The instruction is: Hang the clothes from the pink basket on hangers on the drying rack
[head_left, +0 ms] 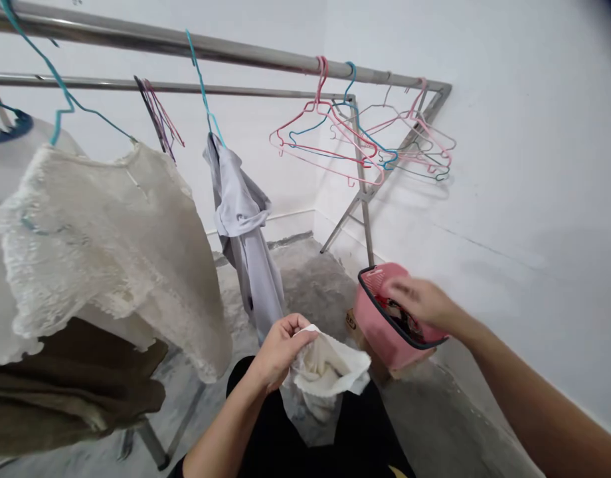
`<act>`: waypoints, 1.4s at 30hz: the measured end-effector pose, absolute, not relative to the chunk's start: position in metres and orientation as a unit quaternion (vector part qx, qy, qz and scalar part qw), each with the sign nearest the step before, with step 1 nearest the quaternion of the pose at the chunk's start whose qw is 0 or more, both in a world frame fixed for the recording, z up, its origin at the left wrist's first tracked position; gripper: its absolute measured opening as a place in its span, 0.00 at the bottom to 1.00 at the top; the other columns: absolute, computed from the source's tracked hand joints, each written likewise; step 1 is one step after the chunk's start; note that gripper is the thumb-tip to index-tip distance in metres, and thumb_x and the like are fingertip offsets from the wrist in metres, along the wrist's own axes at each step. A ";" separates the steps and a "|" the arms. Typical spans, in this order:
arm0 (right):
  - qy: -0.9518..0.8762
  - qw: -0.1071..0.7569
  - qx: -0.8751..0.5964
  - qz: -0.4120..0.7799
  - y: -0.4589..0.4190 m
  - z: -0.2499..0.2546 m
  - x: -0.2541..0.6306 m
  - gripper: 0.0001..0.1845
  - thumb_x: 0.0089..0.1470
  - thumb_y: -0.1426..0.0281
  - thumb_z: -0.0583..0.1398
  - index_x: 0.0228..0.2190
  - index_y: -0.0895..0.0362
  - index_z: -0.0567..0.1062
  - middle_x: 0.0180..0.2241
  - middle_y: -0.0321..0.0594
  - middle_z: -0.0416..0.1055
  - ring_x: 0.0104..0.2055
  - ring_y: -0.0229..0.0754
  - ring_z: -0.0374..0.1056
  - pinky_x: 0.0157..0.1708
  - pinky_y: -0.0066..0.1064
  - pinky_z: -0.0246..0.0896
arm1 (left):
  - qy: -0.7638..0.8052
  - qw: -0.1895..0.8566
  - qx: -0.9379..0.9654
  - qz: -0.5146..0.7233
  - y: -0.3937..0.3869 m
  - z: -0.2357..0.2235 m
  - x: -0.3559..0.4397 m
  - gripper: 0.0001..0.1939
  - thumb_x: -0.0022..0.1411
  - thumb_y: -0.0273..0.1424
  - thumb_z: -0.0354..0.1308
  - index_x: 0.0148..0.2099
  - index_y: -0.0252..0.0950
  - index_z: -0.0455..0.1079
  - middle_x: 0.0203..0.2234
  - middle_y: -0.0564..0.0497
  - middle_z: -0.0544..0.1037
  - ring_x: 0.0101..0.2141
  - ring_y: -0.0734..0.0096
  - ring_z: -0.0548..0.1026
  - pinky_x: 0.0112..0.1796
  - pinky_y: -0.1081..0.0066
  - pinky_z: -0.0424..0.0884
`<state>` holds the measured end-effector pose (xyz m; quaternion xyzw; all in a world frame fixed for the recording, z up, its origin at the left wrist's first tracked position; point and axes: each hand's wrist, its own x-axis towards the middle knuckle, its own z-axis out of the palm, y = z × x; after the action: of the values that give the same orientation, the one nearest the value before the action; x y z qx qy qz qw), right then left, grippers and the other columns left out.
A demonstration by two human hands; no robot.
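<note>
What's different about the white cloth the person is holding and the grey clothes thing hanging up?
The white cloth is pinched in the left grip, while the grey garment hangs from a blue hanger.
The white cloth is bunched up with an opening showing; the grey garment hangs long and narrow.
The white cloth looks creamy white, the grey garment pale grey.
Both are fabric with folds.

- A head-worn camera looks forward and down, close above the left hand [285,348] and right hand [420,299].
- It faces a metal clothes rack [265,56], nearest at left, and white walls [524,166].
</note>
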<state>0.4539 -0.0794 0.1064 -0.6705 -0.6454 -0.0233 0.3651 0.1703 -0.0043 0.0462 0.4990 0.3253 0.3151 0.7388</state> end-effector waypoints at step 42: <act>-0.579 0.666 -0.452 0.136 -0.017 0.162 0.389 0.14 0.59 0.57 0.58 0.36 0.56 0.71 0.18 0.27 0.51 0.20 0.32 0.50 0.22 0.24 0.53 | 0.326 0.751 0.408 0.404 0.001 0.018 0.148 0.20 0.45 0.42 0.71 0.30 0.33 0.68 0.17 0.57 0.71 0.18 0.81 0.65 0.22 0.78 0.61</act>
<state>0.3890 -0.0172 0.1622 -0.4515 -0.5785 0.1361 0.6655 0.1483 0.0011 0.0178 0.4084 0.3259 0.4044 0.7506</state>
